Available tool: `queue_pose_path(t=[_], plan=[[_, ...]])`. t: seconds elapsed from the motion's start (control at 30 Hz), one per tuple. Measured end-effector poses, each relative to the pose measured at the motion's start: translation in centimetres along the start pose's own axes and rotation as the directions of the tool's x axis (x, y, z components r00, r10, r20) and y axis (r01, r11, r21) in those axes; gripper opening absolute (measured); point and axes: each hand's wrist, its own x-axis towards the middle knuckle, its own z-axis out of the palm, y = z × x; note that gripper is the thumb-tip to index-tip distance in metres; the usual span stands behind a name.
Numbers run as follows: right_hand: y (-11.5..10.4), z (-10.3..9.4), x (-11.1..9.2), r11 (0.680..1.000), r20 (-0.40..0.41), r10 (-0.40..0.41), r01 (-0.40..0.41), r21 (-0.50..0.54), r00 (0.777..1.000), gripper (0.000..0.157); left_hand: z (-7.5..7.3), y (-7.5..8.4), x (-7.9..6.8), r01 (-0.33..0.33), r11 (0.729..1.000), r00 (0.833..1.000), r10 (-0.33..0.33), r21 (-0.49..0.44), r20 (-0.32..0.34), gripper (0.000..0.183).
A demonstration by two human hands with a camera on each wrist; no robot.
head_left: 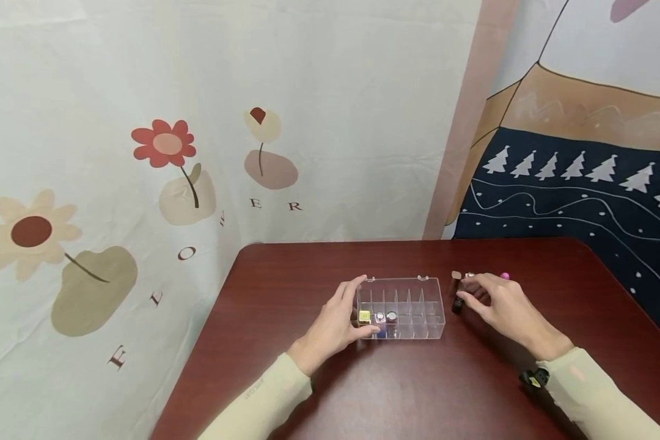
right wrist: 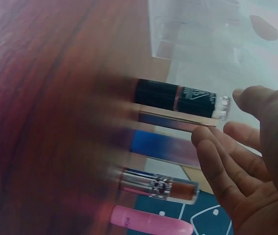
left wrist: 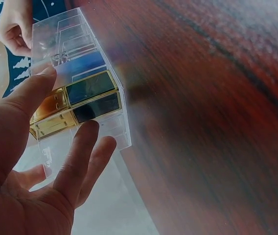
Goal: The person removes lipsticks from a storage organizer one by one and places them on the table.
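Note:
My left hand (head_left: 332, 316) grips the left end of a clear divided organizer (head_left: 426, 333), thumb at the front wall and fingers along the side and back. In its left compartments stand a gold-capped lipstick (left wrist: 92, 96), a blue tube (left wrist: 83, 66) and a silver-topped tube (head_left: 392, 316). To the right of the organizer, my right hand (head_left: 500, 305) hovers with bent, parted fingers around the top of a black lipstick (right wrist: 173, 97). A gap shows between the thumb and its clear tip. The fingertips overlap a gold-edged tube (right wrist: 171, 119) behind it.
Beyond the black lipstick, a blue-to-pink tube (right wrist: 161, 147), a clear-and-silver lip gloss tube (right wrist: 158, 185) and a pink tube (right wrist: 151, 220) stand in a row on the dark red table (head_left: 374, 391). Printed curtains (head_left: 352, 122) hang behind the table's far edge.

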Motion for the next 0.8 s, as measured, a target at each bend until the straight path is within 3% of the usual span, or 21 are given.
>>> queue_pose_path(t=[0.2, 0.43, 0.8], plan=[[-0.6, -0.6, 0.2, 1.0, -0.062, 0.006, -0.007, -0.018, 0.998, 0.034, 0.0, 0.0, 0.1, 0.006, 1.0, 1.0, -0.006, -0.002, 0.004, 0.111], [-1.7, -0.7, 0.8, 0.999, -0.13, -0.054, 0.054, -0.01, 0.99, 0.038, 0.1, 0.0, 0.0, 0.004, 1.0, 1.0, -0.004, -0.003, 0.004, 0.111], [-3.8, 0.0, 1.5, 0.992, -0.12, -0.116, 0.121, 0.035, 0.986, 0.039, 0.3, -0.2, 0.1, 0.011, 1.0, 1.0, -0.011, -0.004, 0.006, 0.112]])
